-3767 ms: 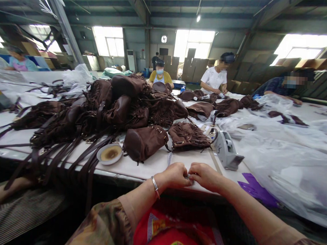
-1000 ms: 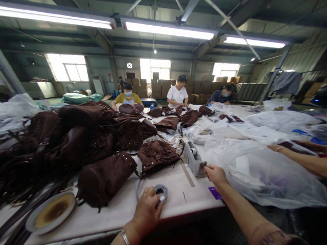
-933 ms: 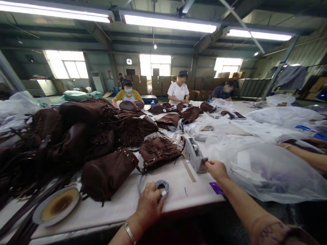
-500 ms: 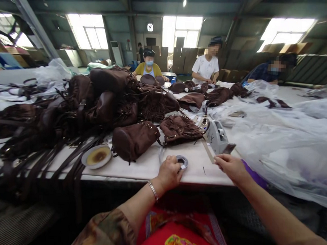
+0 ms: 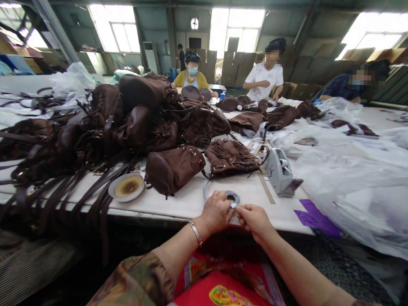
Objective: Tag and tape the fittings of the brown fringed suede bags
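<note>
Near the table's front edge, my left hand (image 5: 217,212) is closed around the side of a coiled grey cord (image 5: 235,196). My right hand (image 5: 254,219) meets it from the right, thumb and forefinger pinched at a small white piece (image 5: 233,206) on the coil. What exactly lies between those fingertips is too small to tell. Just beyond the coil lie a brown drawstring bag (image 5: 174,169) on its side and a fringed brown bag (image 5: 231,158). A grey tape dispenser (image 5: 280,172) stands to the right, beside a flat strip (image 5: 266,188).
Brown bags (image 5: 137,125) are heaped at the left, their straps hanging over the edge. A shallow dish (image 5: 126,187) with brownish contents sits before them. Clear plastic bags (image 5: 365,178) and a purple piece (image 5: 318,217) cover the right. Co-workers (image 5: 266,77) are across the table.
My right hand has moved left from beside the tape dispenser to the coiled cord, where its fingertips meet my left hand. The left hand keeps its hold. The view has shifted slightly.
</note>
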`<state>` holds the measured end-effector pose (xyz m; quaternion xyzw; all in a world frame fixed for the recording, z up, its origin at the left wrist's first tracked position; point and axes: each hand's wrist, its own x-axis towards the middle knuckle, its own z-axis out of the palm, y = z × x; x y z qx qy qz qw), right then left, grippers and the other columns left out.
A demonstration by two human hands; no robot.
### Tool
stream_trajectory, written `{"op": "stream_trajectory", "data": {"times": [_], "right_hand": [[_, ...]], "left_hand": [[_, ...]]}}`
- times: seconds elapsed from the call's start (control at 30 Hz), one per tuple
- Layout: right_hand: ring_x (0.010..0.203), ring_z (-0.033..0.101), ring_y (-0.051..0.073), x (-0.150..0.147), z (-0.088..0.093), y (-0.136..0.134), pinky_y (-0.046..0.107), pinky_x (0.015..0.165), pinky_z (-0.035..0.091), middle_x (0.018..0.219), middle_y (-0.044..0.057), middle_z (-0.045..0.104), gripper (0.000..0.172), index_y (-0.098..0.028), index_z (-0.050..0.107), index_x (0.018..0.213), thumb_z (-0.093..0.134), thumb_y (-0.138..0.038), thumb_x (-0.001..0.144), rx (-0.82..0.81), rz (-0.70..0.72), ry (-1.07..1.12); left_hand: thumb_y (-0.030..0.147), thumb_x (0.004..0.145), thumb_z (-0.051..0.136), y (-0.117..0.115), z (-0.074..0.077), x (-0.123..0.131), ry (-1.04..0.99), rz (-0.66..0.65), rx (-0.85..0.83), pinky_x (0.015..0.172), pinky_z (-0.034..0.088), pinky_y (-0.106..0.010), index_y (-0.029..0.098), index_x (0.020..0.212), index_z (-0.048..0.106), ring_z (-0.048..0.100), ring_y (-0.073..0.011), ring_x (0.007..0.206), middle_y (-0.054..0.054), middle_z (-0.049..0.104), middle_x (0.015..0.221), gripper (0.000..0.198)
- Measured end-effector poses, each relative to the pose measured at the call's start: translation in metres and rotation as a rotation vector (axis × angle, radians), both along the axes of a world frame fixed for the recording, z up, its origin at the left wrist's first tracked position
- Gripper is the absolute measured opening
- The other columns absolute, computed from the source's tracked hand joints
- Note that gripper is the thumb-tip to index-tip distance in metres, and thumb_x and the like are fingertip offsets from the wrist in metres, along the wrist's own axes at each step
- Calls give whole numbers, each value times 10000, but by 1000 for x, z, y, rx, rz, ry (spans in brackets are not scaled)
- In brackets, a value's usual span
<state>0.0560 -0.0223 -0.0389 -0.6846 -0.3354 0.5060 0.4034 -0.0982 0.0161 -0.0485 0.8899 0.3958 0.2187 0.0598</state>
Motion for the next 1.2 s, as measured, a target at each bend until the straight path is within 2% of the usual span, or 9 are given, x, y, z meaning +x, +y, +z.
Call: {"op": "stream_trajectory", "data": {"times": [0.4, 0.7, 0.87, 0.97, 1.1, 1.2], "right_hand": [[307, 407, 71, -2, -9, 2, 177, 281, 236, 417, -23, 533, 284, -178, 568, 578, 705, -386, 714, -46, -35, -68], [334, 422, 58, -4, 10, 9, 154, 290, 194, 491, -36, 528, 247, -173, 527, 624, 689, -312, 748, -190, 4, 14], [324, 377, 57, -2, 17, 12, 155, 294, 188, 446, -52, 450, 278, -165, 525, 613, 656, -343, 783, -243, 41, 53], [366, 387, 48, -1, 17, 8, 146, 318, 216, 487, -60, 459, 289, -170, 513, 638, 685, -362, 769, -161, 60, 147], [430, 420, 46, -2, 19, 3, 152, 353, 291, 563, -42, 527, 293, -138, 591, 693, 810, -322, 631, 27, 39, 296], [443, 426, 51, -5, 27, 3, 171, 369, 332, 589, -32, 549, 298, -130, 615, 707, 831, -299, 588, 53, -4, 315]], "left_hand": [[330, 894, 572, 1, -4, -1, -14, -18, -7, 821, 439, -406, 172, 819, 660, 474, -264, 943, -115, 547, 950, 195], [273, 947, 483, -1, -4, -1, 1, -81, 71, 793, 438, -395, 160, 794, 610, 461, -255, 904, -111, 537, 928, 228], [198, 939, 472, -3, 1, 0, 24, -142, 127, 757, 443, -381, 151, 809, 600, 451, -259, 900, -114, 532, 920, 188], [232, 932, 496, -1, 7, -3, -20, -90, 129, 786, 441, -393, 157, 809, 604, 454, -261, 917, -116, 531, 940, 181], [273, 917, 518, 3, 17, -7, -127, -13, 121, 826, 422, -410, 164, 813, 609, 464, -257, 926, -108, 533, 933, 176], [260, 899, 541, 3, 27, -7, -185, 9, 120, 815, 414, -396, 170, 781, 602, 466, -247, 906, -96, 535, 895, 161]]}}
